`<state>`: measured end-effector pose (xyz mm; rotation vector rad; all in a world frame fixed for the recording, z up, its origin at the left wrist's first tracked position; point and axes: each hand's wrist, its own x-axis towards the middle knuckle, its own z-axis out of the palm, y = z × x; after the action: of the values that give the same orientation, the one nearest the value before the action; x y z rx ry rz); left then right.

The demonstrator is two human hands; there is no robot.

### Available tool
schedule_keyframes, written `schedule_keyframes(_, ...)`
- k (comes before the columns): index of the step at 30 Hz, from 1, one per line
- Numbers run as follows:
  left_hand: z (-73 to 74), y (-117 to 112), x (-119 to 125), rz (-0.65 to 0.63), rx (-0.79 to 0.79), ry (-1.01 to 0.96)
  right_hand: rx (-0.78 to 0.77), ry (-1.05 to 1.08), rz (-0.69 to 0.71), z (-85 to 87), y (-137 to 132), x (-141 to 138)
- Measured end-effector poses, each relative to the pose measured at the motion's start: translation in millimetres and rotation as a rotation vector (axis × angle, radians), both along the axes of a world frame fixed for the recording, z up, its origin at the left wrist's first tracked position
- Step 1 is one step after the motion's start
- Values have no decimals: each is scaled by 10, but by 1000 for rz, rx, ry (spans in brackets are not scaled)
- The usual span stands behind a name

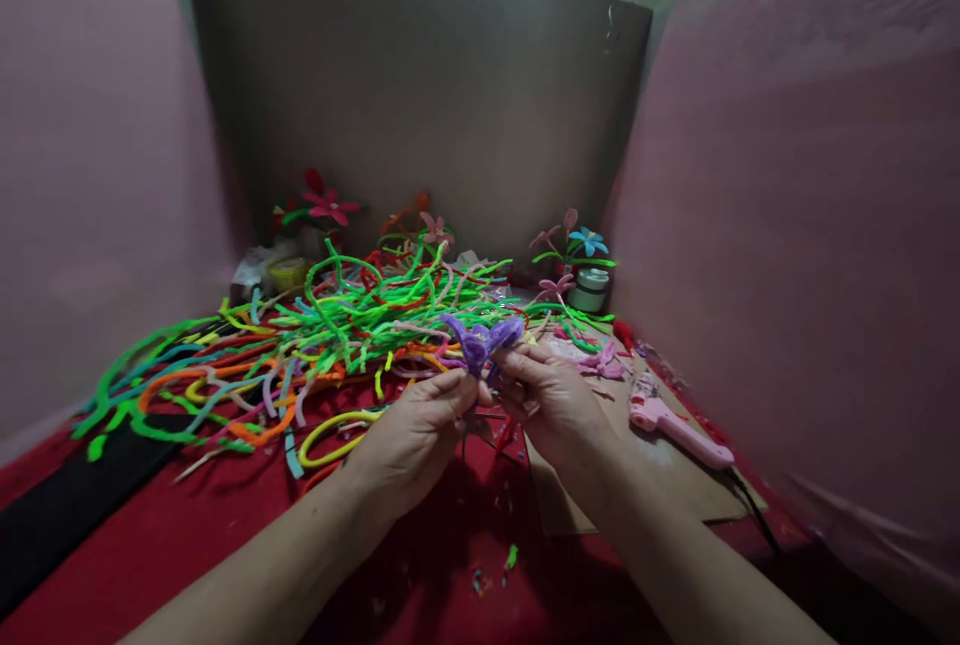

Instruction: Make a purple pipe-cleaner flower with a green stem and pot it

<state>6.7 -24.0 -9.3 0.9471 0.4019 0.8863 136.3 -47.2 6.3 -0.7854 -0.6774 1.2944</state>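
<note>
Red cloth nearest, small scraps on it. Left hand and right hand meet mid-scene above the cloth, both with fingers pinched on purple flower at its base, petals pointing far. Glue gun lies right of right hand on cardboard. Beyond hands, pipe cleaner pile, mostly green, spreads left. Far edge: pink flower left, blue flower right, jar just beside it

Home craft corner, makeshift booth. Cardboard backboard behind, 2 pink side panels. Red cloth over work surface. Heap of pipe cleaners, many colours. Finished pipe-cleaner flowers along back. Pink glue gun on cardboard sheet. Purple flower held above the cloth.
</note>
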Motion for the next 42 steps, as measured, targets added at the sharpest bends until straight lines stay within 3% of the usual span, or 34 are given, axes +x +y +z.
schedule_keyframes(7,13,-15,-26,5,-14,25,-138,198,56,-129,-69,-46)
schedule_keyframes(12,-16,-2,-30,-48,22,55,-138,215,59,-120,-135,-61)
schedule_keyframes(20,-9,0,13,-3,25,8,-150,330,-50,-108,-151,-51)
schedule_keyframes(24,-24,-9,22,26,18,-1,-233,483,31,-147,-170,-75)
schedule_keyframes(27,-24,-4,4,30,-12,16,-238,427,77,-166,-299,-35)
schedule_keyframes(29,-19,2,-13,29,-33,23,-225,224,32,-182,-448,75)
schedule_keyframes(31,-14,8,-29,23,-52,23,-162,-167,-111,-208,-618,288)
schedule_keyframes(34,-10,18,-45,7,-79,22,-6,-1014,-517,-281,-835,786)
schedule_keyframes(36,-9,23,-47,7,-88,24,-38,-1625,-684,-356,-925,1155)
schedule_keyframes(37,-8,24,-45,8,-91,27,-117,-1848,-680,-399,-951,1320)
schedule_keyframes(39,-6,26,-38,9,-86,42,-303,-2100,-592,-489,-969,1573)
schedule_keyframes(42,3,26,-29,26,-78,62,-427,-2195,-501,-611,-931,1751)
